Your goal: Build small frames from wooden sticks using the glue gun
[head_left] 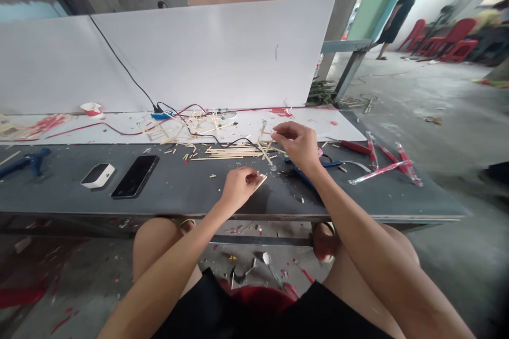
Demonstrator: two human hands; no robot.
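Both bare arms reach forward and converge. The left forearm (178, 267) slants up from the lower left to the left hand (237, 189), its fingers curled and thumb closed towards them in a loop. The right forearm (366, 238) (the farther-reaching one) leads to the right hand (299, 144), which points leftward, thumb and forefinger pinched at the tips.

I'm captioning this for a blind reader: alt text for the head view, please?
A bare left hand holds pale pieces over a grey table, and the right hand is raised to a thin stick. Loose sticks lie beyond the hands, a phone to the left and red-and-clear strips to the right.
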